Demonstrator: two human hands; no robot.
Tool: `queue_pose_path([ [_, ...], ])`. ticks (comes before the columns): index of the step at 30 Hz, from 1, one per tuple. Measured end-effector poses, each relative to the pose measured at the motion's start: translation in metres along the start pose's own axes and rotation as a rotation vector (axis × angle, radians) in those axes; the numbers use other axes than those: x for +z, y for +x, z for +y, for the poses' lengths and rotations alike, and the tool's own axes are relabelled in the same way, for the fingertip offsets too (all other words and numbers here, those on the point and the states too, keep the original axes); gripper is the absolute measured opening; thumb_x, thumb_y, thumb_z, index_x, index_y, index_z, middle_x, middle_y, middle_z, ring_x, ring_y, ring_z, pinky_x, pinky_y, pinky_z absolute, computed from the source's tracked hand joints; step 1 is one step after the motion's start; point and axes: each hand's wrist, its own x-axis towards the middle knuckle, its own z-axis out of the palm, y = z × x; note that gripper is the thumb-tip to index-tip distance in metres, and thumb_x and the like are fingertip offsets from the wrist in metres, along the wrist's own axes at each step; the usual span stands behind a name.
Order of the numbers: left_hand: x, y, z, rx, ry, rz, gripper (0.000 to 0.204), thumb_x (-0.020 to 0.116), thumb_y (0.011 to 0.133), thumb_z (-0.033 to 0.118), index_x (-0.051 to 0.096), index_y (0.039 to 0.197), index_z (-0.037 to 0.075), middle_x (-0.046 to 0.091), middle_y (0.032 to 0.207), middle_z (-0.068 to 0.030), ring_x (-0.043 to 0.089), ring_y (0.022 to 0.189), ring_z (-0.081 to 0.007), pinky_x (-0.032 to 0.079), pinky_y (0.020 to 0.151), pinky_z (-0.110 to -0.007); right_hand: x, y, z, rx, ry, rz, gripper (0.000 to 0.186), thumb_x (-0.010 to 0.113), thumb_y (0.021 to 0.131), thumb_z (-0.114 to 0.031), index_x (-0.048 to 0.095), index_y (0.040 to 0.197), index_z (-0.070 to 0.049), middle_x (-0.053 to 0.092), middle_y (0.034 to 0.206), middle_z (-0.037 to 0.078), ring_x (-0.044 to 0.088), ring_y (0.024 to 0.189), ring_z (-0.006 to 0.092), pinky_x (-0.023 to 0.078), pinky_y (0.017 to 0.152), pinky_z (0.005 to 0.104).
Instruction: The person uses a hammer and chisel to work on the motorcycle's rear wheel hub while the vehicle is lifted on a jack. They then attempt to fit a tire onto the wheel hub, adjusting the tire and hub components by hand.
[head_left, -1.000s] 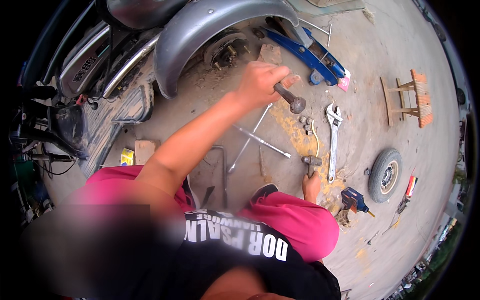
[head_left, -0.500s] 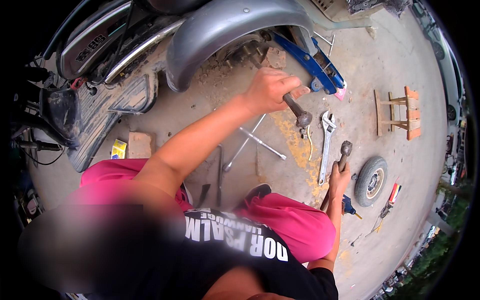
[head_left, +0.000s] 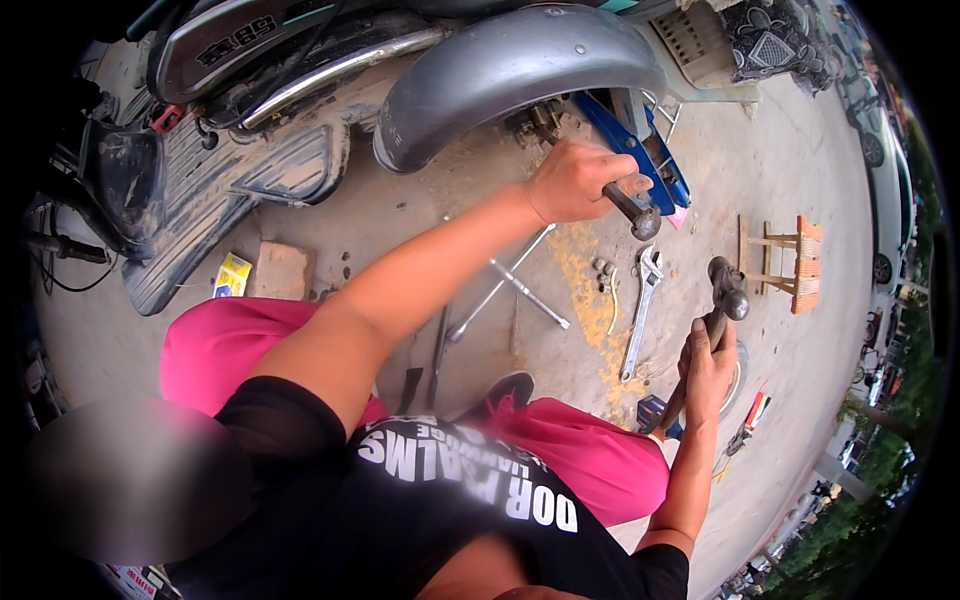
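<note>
My left hand (head_left: 578,182) is closed round a dark metal bar (head_left: 626,205) with a battered, mushroomed end. The bar's other end runs under the grey fender (head_left: 520,75) toward the rusty hub (head_left: 540,122); whether it touches there I cannot tell. In my right hand (head_left: 708,368) is a hammer (head_left: 728,288) with a wooden handle, its rounded steel head raised beyond my fingers and apart from the bar. A blue jack (head_left: 640,140) stands beside the hub, just past my left hand.
On the concrete lie an adjustable wrench (head_left: 641,315), a cross wrench (head_left: 515,280), several nuts (head_left: 603,268) and a brick (head_left: 283,270). A small wooden stool (head_left: 805,262) is at the right. The loose wheel (head_left: 738,385) is mostly hidden behind my right hand.
My right hand has lifted the hammer up and to the right, so its head looks larger. My left hand keeps hold of the bar, and the view has shifted slightly.
</note>
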Motion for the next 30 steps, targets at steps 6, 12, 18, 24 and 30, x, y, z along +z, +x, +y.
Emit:
queue_pose_path([
  [6,-0.002,0.013,-0.004,-0.056,-0.044,0.196,0.010,0.069,0.079,0.017,0.062,0.075,0.012,0.054,0.054,-0.0095,0.056,0.049,-0.0285,0.042,0.047,-0.038,0.025,-0.034,-0.071,-0.234,0.144,-0.133,0.029,0.055,0.097,-0.024,0.049,0.103,0.003,0.047,0.064,0.003,0.043,0.045,0.0083,0.035,0.041,0.0228],
  [12,0.004,0.018,-0.005,-0.083,-0.034,0.241,0.007,0.068,0.080,0.019,0.065,0.076,0.014,0.057,0.055,-0.0080,0.058,0.049,-0.0269,0.044,0.046,-0.036,0.077,-0.050,-0.109,-0.292,0.264,-0.136,0.036,0.051,0.099,-0.033,0.046,0.106,0.002,0.046,0.064,0.004,0.043,0.044,0.0094,0.035,0.039,0.0235],
  [18,0.002,0.023,-0.007,-0.109,-0.031,0.271,0.009,0.068,0.081,0.022,0.066,0.077,0.014,0.057,0.055,-0.0085,0.059,0.049,-0.0273,0.044,0.045,-0.036,0.097,-0.045,-0.116,-0.234,0.295,-0.093,0.032,0.050,0.100,-0.031,0.046,0.102,0.000,0.045,0.062,0.003,0.042,0.041,0.0096,0.033,0.037,0.0237],
  [24,0.001,0.023,-0.011,-0.065,-0.053,0.237,0.007,0.069,0.080,0.021,0.067,0.078,0.014,0.058,0.056,-0.0086,0.059,0.049,-0.0271,0.044,0.045,-0.036,0.097,-0.044,-0.114,-0.276,0.262,-0.055,0.031,0.050,0.100,-0.030,0.048,0.103,0.000,0.045,0.062,0.003,0.041,0.041,0.0086,0.032,0.037,0.0233],
  [30,-0.001,0.023,-0.006,-0.088,-0.100,0.253,0.023,0.069,0.083,0.019,0.056,0.066,0.009,0.054,0.055,-0.0108,0.056,0.050,-0.0291,0.040,0.047,-0.040,0.093,-0.049,-0.123,-0.213,0.217,-0.093,0.034,0.048,0.100,-0.032,0.048,0.109,0.000,0.045,0.062,0.001,0.041,0.041,0.0069,0.030,0.037,0.0215],
])
